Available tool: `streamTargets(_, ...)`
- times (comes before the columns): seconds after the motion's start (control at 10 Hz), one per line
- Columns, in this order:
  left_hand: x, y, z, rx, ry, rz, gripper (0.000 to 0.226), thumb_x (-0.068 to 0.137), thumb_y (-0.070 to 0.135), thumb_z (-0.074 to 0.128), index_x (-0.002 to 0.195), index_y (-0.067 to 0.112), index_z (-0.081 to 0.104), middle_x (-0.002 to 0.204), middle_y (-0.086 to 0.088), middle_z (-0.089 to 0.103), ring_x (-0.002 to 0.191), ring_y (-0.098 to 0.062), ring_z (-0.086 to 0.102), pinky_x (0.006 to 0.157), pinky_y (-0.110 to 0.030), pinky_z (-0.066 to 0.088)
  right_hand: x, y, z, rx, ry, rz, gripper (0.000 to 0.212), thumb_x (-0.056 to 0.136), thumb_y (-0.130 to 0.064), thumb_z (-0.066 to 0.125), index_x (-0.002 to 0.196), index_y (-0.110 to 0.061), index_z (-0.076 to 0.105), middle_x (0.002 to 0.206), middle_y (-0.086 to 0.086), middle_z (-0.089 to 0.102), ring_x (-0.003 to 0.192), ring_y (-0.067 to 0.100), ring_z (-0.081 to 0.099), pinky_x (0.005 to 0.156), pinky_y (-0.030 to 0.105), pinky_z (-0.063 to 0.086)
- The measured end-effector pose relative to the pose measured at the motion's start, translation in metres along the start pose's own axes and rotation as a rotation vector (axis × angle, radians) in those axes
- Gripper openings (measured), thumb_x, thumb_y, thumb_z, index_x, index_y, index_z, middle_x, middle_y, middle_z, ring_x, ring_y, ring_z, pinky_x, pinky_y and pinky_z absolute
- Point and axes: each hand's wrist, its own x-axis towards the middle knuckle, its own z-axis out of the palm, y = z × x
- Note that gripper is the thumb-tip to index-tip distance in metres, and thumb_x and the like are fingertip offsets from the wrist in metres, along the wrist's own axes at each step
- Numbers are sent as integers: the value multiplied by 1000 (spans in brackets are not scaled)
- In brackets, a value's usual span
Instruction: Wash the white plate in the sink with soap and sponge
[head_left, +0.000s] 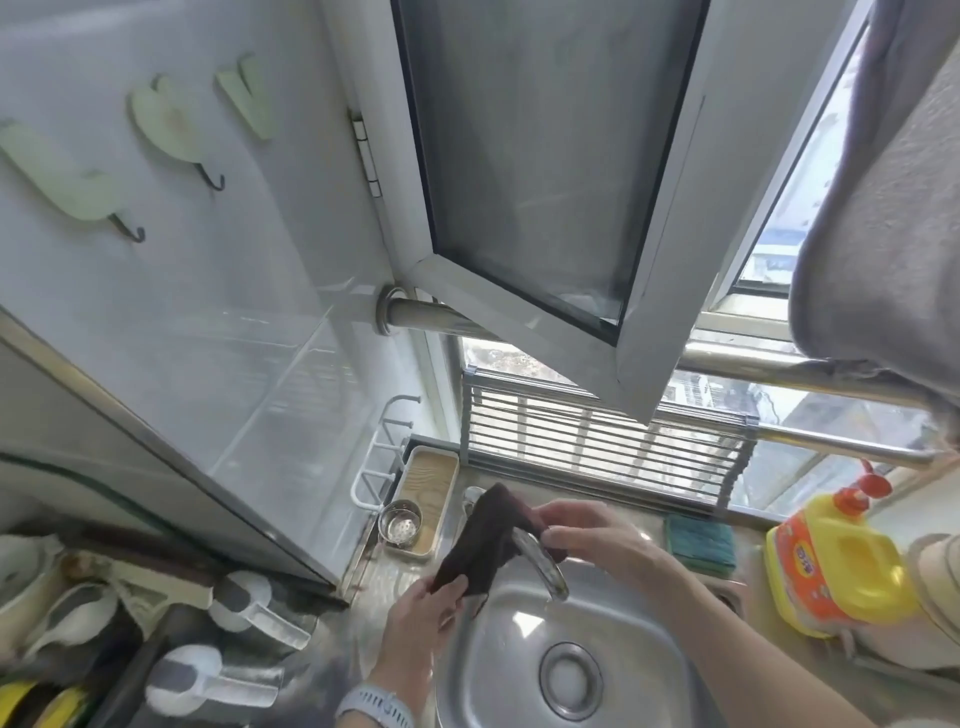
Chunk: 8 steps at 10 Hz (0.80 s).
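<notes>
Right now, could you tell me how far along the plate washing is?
Nothing looks done: no white plate is in view, and the sink holds no dish. In hand: the left hand and the right hand both hold a dark cloth draped over the faucet. Left: the sponge lies untouched behind the sink, and the yellow soap bottle stands unused on the right.

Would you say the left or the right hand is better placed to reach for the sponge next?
Right, probably. The right hand pinches the dark cloth at the faucet, nearer the green sponge on that side; the left hand sits across the sink.
</notes>
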Motion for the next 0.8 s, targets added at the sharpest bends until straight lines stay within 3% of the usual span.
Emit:
streamTargets(0.1, -10, 7, 8, 317, 109, 258, 52, 76, 34, 89, 121, 28, 64, 121, 6, 69, 111, -13, 63, 90, -31, 46, 0, -11, 0, -85, 179, -44, 12, 94, -19, 68, 101, -19, 78, 92, 6, 78, 89, 24, 74, 93, 38, 55)
streamTargets(0.2, -17, 17, 23, 462, 121, 485, 57, 74, 40, 90, 124, 38, 62, 123, 26, 61, 115, 5, 55, 99, -31, 44, 4, -23, 2, -157, 325, -100, 13, 92, -14, 70, 98, -19, 80, 84, 1, 78, 76, 9, 72, 74, 23, 55)
streamTargets(0.3, -22, 28, 44, 547, 251, 643, 26, 79, 19, 87, 92, 29, 67, 85, 16, 73, 82, 8, 66, 78, -14, 53, 9, -19, 11, -413, 415, -91, 13, 89, -20, 73, 91, -31, 81, 80, -15, 76, 76, -8, 65, 68, 6, 45)
streamTargets(0.4, -25, 32, 54, 574, 371, 736, 29, 79, 9, 84, 81, 26, 61, 63, 11, 67, 59, 3, 64, 55, -5, 44, 10, -11, 19, -471, 502, -85, 14, 90, -22, 73, 94, -33, 81, 79, -20, 75, 74, -10, 65, 63, 4, 43)
streamTargets(0.5, -29, 30, 52, 637, 379, 730, 28, 80, 17, 84, 84, 28, 58, 65, 10, 66, 58, -1, 63, 54, -11, 42, 4, -11, 23, -406, 550, -96, 26, 90, -20, 74, 114, -31, 75, 100, -16, 76, 86, -2, 67, 67, 4, 45)
streamTargets(0.6, -34, 27, 45, 712, 328, 618, 30, 84, 34, 82, 94, 26, 55, 75, 10, 67, 63, 0, 64, 52, -11, 39, -8, -6, 22, -403, 535, -12, 40, 86, -26, 78, 124, -29, 65, 107, -10, 71, 96, 4, 66, 77, 16, 52)
streamTargets(0.7, -32, 15, 37, 807, 286, 542, 31, 87, 45, 77, 89, 27, 52, 77, 9, 66, 67, -4, 65, 55, -17, 42, -31, 5, 18, -405, 617, 91, 35, 80, -33, 83, 110, -28, 64, 97, -9, 69, 86, 5, 67, 71, 21, 55)
streamTargets(0.8, -36, -2, 31, 1028, 196, 450, 23, 91, 35, 69, 80, 27, 49, 85, 4, 68, 77, -16, 66, 70, -30, 52, -65, 28, 32, -407, 716, 224, 28, 80, -28, 82, 88, -23, 56, 81, -5, 63, 71, 5, 60, 60, 16, 46)
